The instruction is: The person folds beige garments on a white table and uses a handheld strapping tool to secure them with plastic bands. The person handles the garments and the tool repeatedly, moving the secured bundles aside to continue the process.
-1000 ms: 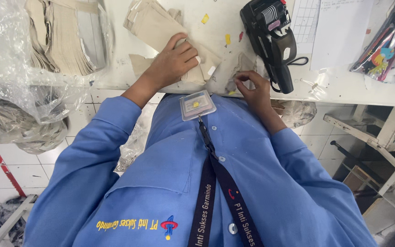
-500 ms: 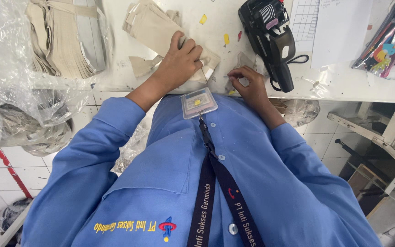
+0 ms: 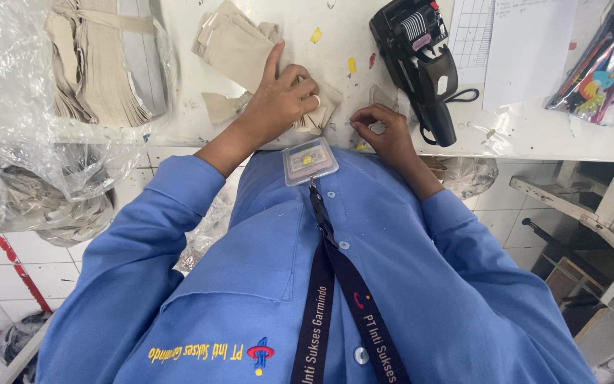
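Observation:
My left hand (image 3: 282, 96) rests on a small stack of beige fabric pieces (image 3: 232, 46) on the white table (image 3: 349, 28). Its index finger points away from me and the other fingers curl over the stack's near edge. My right hand (image 3: 385, 131) sits at the table's near edge, just right of the stack, with thumb and fingertips pinched together. Anything between them is too small to make out. A black hand-held label gun (image 3: 421, 64) lies just beyond my right hand. Small yellow stickers (image 3: 316, 35) and a red one dot the table between the stack and the gun.
A clear plastic bag of bundled beige fabric strips (image 3: 101, 64) lies at the left. A white paper sheet (image 3: 527, 43) and a bag of colourful packets (image 3: 598, 71) are at the right. More plastic bags (image 3: 23, 199) hang below the table. A badge (image 3: 309, 160) hangs on my blue shirt.
My left hand has shifted on the fabric stack and curled its fingers, the index finger now extended. My right hand has drawn back from beside the label gun to the table's near edge.

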